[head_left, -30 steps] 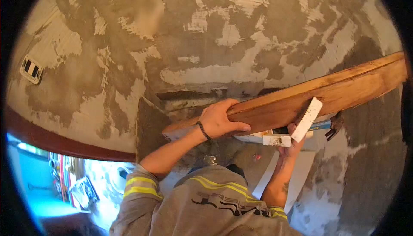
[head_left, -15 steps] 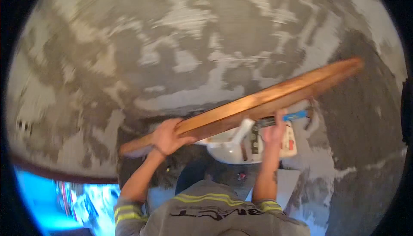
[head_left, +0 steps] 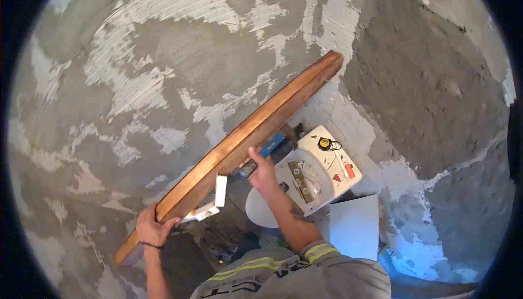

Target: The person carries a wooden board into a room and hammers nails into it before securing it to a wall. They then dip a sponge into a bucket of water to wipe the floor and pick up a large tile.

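Observation:
A long reddish-brown wooden beam (head_left: 245, 141) slants across the view, its upper end against or close to the plastered wall. My left hand (head_left: 152, 226) is closed around the beam near its lower end, thumb on the near face. My right hand (head_left: 262, 172) is wrapped round a hammer with a blue and dark grey handle (head_left: 271, 145), just below the beam's middle. The hammer's head is hard to make out near the beam. A white angled piece (head_left: 220, 191) shows beneath the beam, between my hands.
Below my right arm is a white toilet (head_left: 260, 212), with a spirit level (head_left: 301, 181) on it. Its cistern top (head_left: 313, 142) bears a tape measure (head_left: 325, 144) and an orange-red item (head_left: 349, 171). A white panel (head_left: 354, 227) stands nearby. The patchy wall (head_left: 180, 54) rises ahead.
The view has turned toward the right. The beam now slants more steeply, its lower end down at the left. Both hands keep their holds, and the hammer handle has tilted with its blue part upward.

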`<state>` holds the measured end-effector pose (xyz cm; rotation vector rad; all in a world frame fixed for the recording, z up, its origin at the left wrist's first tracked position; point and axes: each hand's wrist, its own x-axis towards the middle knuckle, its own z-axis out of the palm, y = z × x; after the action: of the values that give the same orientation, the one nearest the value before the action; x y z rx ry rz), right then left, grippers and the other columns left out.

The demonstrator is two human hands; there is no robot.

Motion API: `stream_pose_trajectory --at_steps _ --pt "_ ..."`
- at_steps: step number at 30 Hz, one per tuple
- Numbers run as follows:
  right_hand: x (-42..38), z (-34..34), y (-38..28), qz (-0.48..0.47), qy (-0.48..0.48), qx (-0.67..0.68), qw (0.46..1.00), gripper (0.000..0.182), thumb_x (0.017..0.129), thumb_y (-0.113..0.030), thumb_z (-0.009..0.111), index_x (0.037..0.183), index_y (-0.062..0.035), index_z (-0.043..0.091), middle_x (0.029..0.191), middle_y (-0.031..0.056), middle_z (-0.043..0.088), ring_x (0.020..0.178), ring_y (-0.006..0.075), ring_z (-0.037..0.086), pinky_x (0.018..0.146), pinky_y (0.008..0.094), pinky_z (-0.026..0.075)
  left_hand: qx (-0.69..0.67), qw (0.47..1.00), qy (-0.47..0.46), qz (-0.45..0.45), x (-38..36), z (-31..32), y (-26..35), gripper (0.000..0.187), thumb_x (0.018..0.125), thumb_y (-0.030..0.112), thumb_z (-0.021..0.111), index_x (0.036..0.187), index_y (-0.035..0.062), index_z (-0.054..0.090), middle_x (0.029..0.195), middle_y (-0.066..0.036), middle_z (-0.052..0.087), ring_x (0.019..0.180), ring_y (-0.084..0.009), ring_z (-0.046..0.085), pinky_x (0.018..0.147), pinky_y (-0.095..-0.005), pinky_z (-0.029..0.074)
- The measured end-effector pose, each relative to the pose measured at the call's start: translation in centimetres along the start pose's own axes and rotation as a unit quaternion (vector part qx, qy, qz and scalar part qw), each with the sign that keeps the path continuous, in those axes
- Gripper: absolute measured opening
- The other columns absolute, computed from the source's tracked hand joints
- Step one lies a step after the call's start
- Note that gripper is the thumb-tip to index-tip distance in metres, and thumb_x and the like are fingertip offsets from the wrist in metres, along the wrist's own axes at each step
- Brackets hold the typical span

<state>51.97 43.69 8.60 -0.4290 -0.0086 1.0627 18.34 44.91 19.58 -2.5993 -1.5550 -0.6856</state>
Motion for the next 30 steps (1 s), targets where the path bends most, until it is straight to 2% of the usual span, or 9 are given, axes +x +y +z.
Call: stream_pose_trajectory --at_steps 6,9,10,16,19,22,24,29,30 --pt "3.1 -2.2 5.8 0.078 0.036 0.026 0.996 0.02 0.083 -0.007 0.069 0.086 -0.0141 0.05 0.07 0.0015 0.054 0.064 0.0151 0.057 0.057 0.0364 0.051 -0.002 0.998 -0.054 -0.016 2.4 2.6 -4.7 0.076 0.05 0.051 0.084 0.101 -0.0009 0.062 0.086 -0.019 0.064 0.081 -0.0392 0.06 0.073 -0.045 0.048" --pt "5.6 -2.8 8.4 0.045 0.068 0.046 0.996 0.02 0.083 -0.007 0.069 0.085 -0.0135 0.051 0.069 0.0013 0.055 0.06 0.0155 0.057 0.054 0.0364 0.051 0.027 0.998 -0.049 -0.006 3.8 5.1 -6.5 0.075 0.051 0.052 0.083 0.1 -0.0006 0.062 0.084 -0.019 0.063 0.08 -0.0395 0.06 0.072 -0.0448 0.048" --pt "6.5 -3.0 8.9 0.039 0.07 0.053 0.995 0.02 0.083 -0.007 0.069 0.085 -0.0135 0.051 0.069 0.0013 0.055 0.06 0.0155 0.057 0.054 0.0364 0.051 0.005 0.993 -0.098 -0.06 4.4 5.9 -7.2 0.074 0.051 0.049 0.084 0.1 -0.0008 0.062 0.087 -0.02 0.064 0.083 -0.0402 0.06 0.073 -0.0449 0.048" --pt "9.5 -3.9 10.6 0.075 0.095 0.052 0.991 0.021 0.08 -0.009 0.072 0.08 -0.0132 0.051 0.069 0.0001 0.055 0.058 0.0156 0.057 0.054 0.035 0.051 -0.048 0.993 -0.085 -0.064 5.6 9.1 -9.6 0.076 0.048 0.036 0.09 0.104 -0.006 0.061 0.088 -0.021 0.063 0.083 -0.038 0.061 0.075 -0.0419 0.05" --pt "10.1 -5.0 12.5 0.044 0.077 0.073 0.993 0.02 0.079 -0.011 0.074 0.084 -0.0125 0.054 0.077 0.0007 0.057 0.068 0.0164 0.059 0.061 0.0353 0.051 -0.091 0.989 -0.097 -0.07 4.7 10.6 -11.2 0.077 0.048 0.036 0.091 0.105 -0.0058 0.061 0.087 -0.02 0.064 0.082 -0.0346 0.063 0.073 -0.0397 0.051" --pt "8.8 -5.0 11.1 0.072 0.149 0.036 0.986 0.026 0.078 -0.013 0.075 0.098 -0.0124 0.059 0.096 -0.0002 0.059 0.093 0.0192 0.058 0.08 0.0384 0.048 -0.047 0.997 -0.059 0.009 3.3 13.1 -13.1 0.074 0.048 0.035 0.092 0.103 -0.0048 0.062 0.088 -0.019 0.065 0.079 -0.0335 0.063 0.072 -0.0393 0.05" --pt "9.0 -7.6 12.1 0.077 0.133 0.079 0.985 0.026 0.078 -0.013 0.075 0.098 -0.0129 0.059 0.095 -0.0007 0.059 0.092 0.0186 0.058 0.081 0.0371 0.047 -0.067 0.98 -0.154 -0.108 2.8 14.0 -13.1 0.088 0.043 0.044 0.092 0.107 -0.0062 0.059 0.096 -0.02 0.065 0.09 -0.0305 0.063 0.079 -0.0382 0.052" --pt "11.9 -13.3 14.3 0.092 0.159 0.108 0.977 0.025 0.078 -0.014 0.076 0.096 -0.014 0.058 0.094 -0.0016 0.059 0.09 0.0167 0.057 0.08 0.0338 0.045 0.029 0.986 -0.162 -0.035 3.2 20.1 -13.2 0.084 0.046 0.035 0.093 0.111 -0.0054 0.058 0.098 -0.016 0.065 0.09 -0.0277 0.062 0.08 -0.0366 0.051" --pt "12.6 -14.3 14.4 0.098 0.142 0.106 0.979 0.025 0.079 -0.014 0.075 0.095 -0.0142 0.057 0.093 -0.0024 0.058 0.089 0.0156 0.056 0.079 0.0331 0.044 -0.071 0.985 -0.148 -0.059 3.7 21.1 -12.3 0.079 0.048 0.037 0.092 0.107 -0.0048 0.059 0.092 -0.016 0.064 0.084 -0.0293 0.061 0.075 -0.0379 0.05"
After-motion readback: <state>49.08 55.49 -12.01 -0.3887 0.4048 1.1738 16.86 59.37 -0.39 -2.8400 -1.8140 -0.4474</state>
